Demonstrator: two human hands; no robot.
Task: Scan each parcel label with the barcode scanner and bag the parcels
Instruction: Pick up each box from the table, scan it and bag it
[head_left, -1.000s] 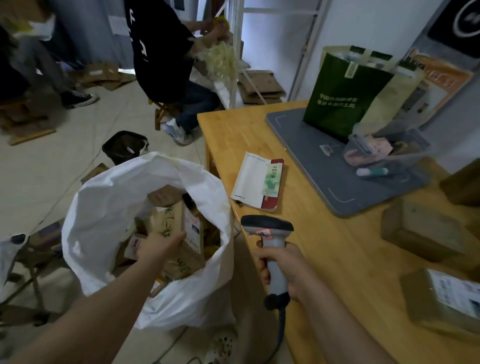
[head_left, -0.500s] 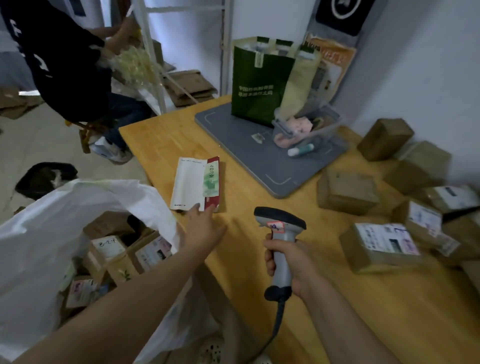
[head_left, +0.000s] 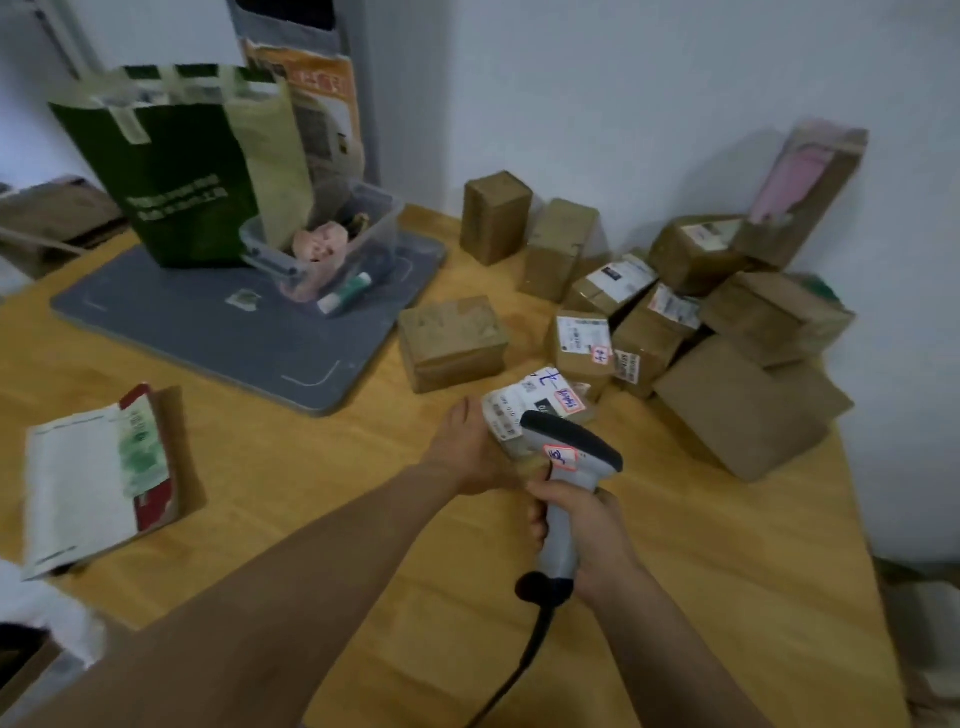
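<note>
Two hands busy. Left hand grasps the left end of a labelled parcel on the wooden table, label up. Right hand is clenched round the barcode scanner handle, with the scanner head just over the parcel's near edge. Other parcels are piled against the wall, back right. White bag edge at lower left.

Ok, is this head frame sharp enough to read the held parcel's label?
Head view: no, blur smears the label on the parcel gripped by the left hand; the scanner in the right hand covers part of it; edges bend, corners are dim.
</note>
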